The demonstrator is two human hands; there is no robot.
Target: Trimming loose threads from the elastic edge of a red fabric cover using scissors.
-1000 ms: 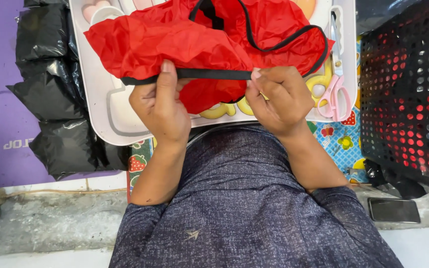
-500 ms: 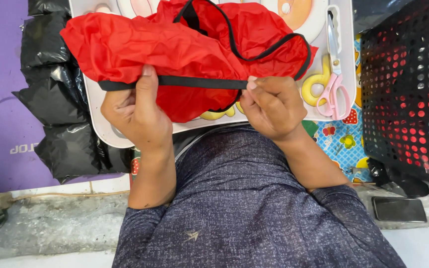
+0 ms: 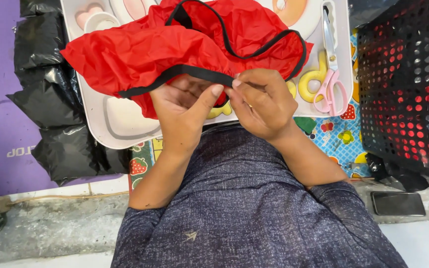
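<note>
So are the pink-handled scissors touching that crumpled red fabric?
Apart: the head view shows white tray between the pink-handled scissors and the crumpled red fabric.

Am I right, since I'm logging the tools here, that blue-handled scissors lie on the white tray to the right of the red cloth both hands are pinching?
Not quite: the head view shows the scissors have pink handles, not blue. The rest holds: they lie on the white tray, right of the red cloth, whose black trim the left hand and right hand pinch.
</note>
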